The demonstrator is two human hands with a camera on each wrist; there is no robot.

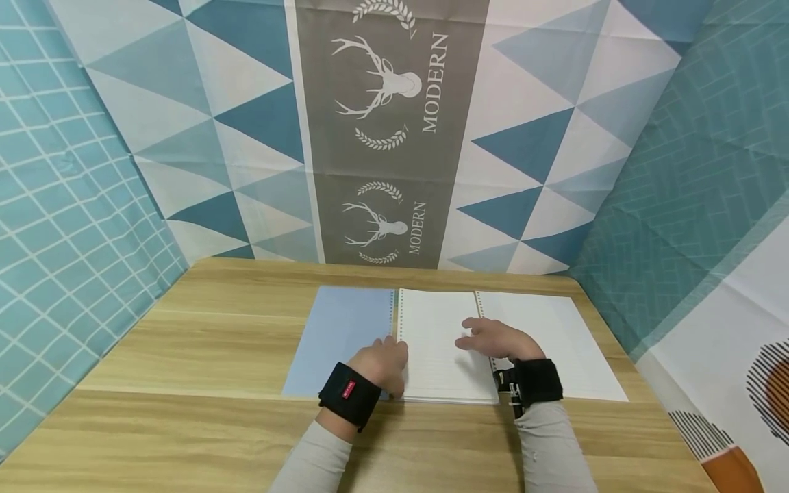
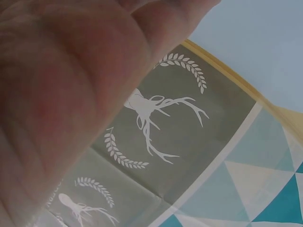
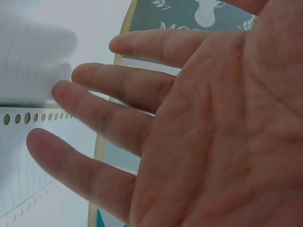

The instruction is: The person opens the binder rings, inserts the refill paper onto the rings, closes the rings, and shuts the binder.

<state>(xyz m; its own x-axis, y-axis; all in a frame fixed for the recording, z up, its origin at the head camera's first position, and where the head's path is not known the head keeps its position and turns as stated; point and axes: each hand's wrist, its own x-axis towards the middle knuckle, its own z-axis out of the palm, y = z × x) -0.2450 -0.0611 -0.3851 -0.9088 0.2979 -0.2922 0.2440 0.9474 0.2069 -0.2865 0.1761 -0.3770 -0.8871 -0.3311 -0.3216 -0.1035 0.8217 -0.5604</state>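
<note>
Loose-leaf lined paper lies in the middle of the table, with punched holes down its left edge. A blue sheet or cover lies to its left, and a white lined sheet to its right. My left hand rests palm down where the blue sheet meets the middle stack; its fingertips are partly hidden. My right hand is over the right side of the stack, holding nothing. In the right wrist view its fingers are extended above a hole-punched page. The left wrist view shows mostly palm.
A wooden table carries the papers. Behind it hangs a cloth with deer heads and triangles. Tiled-pattern cloth is on the left, and teal cloth on the right. Both wrists wear black bands.
</note>
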